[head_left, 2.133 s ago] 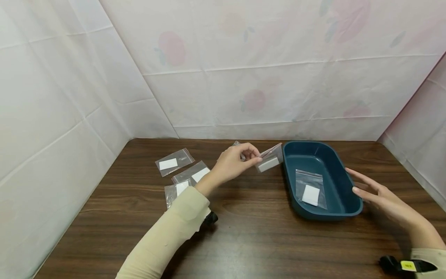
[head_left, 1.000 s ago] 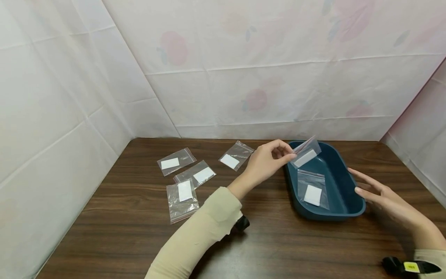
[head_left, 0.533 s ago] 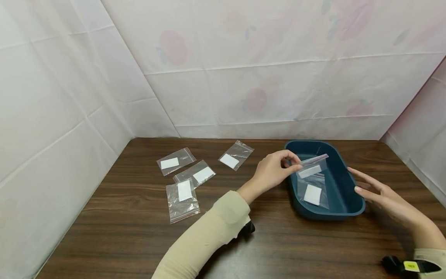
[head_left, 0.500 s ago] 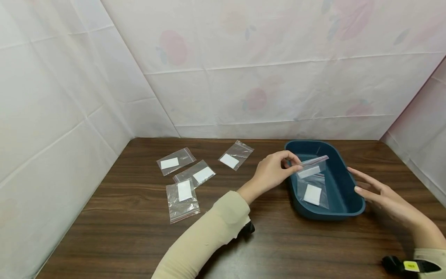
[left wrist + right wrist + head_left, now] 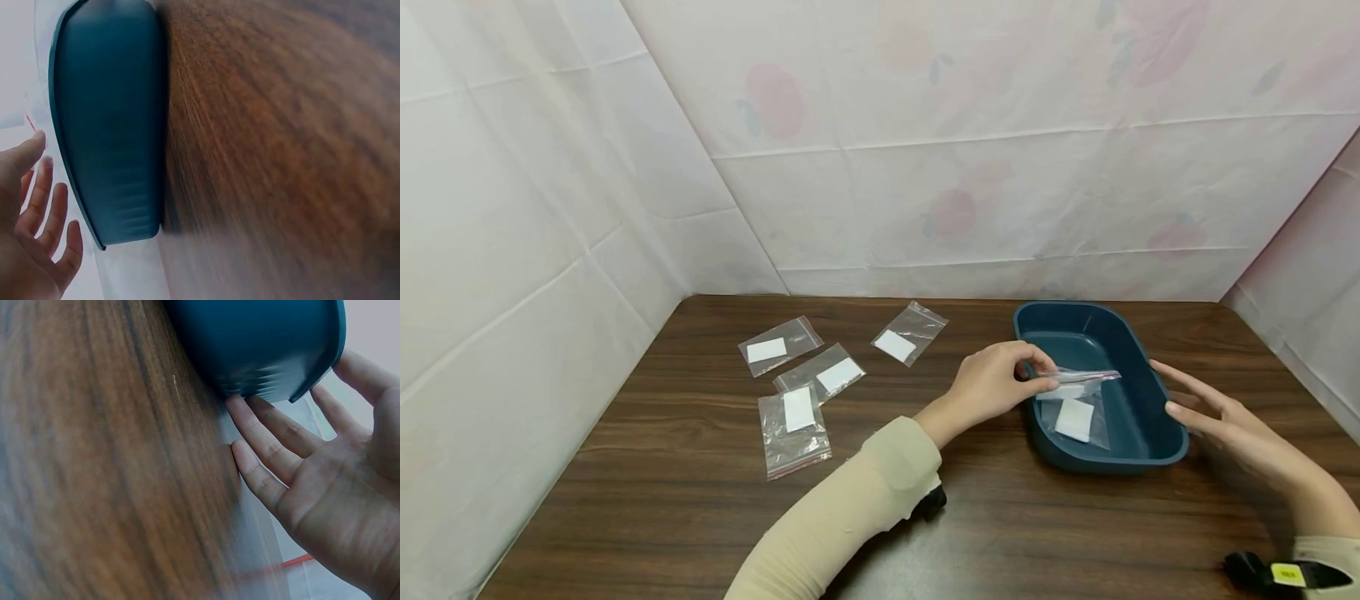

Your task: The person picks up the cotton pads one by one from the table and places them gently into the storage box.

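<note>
My left hand (image 5: 996,383) reaches over the near-left rim of a dark blue plastic bin (image 5: 1108,465). Thumb and forefinger pinch a small clear zip bag (image 5: 1093,377) by its edge, low inside the bin. This bag holds a white block and overlaps another zip bag (image 5: 1097,425), also with a white block, lying on the bin floor. On the other side, my right hand (image 5: 1236,429) touches the bin's outer right wall with extended fingers. In the right wrist view its fingertips meet the bin (image 5: 269,344) near its base and rim.
Several zip bags with white pieces lie on the wooden table (image 5: 692,467): one back left (image 5: 780,346), two overlapping bags nearer, and one alone (image 5: 910,333) near the back edge. Pale printed cloth (image 5: 880,200) hangs behind and at the sides.
My left hand has carried the zip bag rightward from the table, over the rim, then lowered it into the bin. The right hand has stayed against the bin's side.
</note>
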Tool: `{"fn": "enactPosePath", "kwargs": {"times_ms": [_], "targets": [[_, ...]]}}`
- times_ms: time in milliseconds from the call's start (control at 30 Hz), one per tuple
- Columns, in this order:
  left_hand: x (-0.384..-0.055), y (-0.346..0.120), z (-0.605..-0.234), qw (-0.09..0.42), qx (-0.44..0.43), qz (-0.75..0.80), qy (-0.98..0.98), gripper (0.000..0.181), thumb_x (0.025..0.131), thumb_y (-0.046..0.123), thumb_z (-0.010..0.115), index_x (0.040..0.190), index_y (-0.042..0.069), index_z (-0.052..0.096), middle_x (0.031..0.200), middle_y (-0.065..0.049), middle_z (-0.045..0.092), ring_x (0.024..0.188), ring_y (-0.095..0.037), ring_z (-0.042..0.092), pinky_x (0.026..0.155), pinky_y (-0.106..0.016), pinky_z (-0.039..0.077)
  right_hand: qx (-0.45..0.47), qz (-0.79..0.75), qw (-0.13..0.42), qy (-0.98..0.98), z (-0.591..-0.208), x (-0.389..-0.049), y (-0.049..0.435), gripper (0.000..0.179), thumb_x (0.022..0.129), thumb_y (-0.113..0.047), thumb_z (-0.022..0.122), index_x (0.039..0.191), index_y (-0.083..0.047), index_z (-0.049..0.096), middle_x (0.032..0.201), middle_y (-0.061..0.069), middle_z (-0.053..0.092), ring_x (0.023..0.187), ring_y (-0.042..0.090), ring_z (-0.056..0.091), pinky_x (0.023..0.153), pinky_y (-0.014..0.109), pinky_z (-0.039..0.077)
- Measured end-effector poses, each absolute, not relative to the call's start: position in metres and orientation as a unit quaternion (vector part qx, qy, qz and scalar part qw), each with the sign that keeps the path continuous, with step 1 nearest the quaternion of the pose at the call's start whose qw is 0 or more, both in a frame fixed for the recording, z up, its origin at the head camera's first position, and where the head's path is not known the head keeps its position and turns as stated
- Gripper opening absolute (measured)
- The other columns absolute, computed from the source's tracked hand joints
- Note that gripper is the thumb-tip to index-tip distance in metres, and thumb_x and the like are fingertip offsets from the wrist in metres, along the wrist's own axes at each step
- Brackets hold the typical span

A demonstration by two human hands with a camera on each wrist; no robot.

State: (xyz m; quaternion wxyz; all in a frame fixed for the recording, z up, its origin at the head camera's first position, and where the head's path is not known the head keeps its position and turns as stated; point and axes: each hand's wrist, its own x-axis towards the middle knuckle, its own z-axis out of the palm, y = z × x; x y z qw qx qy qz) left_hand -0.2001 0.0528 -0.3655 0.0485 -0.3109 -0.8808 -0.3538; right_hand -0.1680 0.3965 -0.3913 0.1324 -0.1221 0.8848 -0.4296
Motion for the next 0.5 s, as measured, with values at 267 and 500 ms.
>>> {"fn": "enactPosePath", "kwargs": {"times_ms": [267, 500], "targets": [[-0.192, 0.059, -0.363, 0.064, -0.341, -0.287, -0.893, 0.024, 0.091, 0.045, 0.069, 0.112, 0.035, 0.074, 0.099, 0.023, 0.063, 0.076, 0.006, 0.048, 0.057, -0.011, 0.038, -0.119, -0.428, 0.13, 0.886, -0.391, -0.167, 0.395, 0.061, 0.108, -0.026, 0.044, 0.16, -0.028, 0.015, 0.151, 0.017, 0.035, 0.11, -0.01, 0.05, 0.078, 0.022, 0.048], [-0.185, 0.061, -0.361, 0.067, -0.365, -0.255, -0.893, 0.028, 0.091, 0.047, 0.069, 0.116, 0.035, 0.074, 0.106, 0.021, 0.064, 0.075, 0.007, 0.047, 0.054, -0.011, 0.037, -0.121, -0.427, 0.133, 0.886, -0.391, -0.167, 0.396, 0.061, 0.108, -0.026, 0.044, 0.16, -0.029, 0.013, 0.152, 0.019, 0.033, 0.11, -0.012, 0.047, 0.081, 0.032, 0.05]]}}
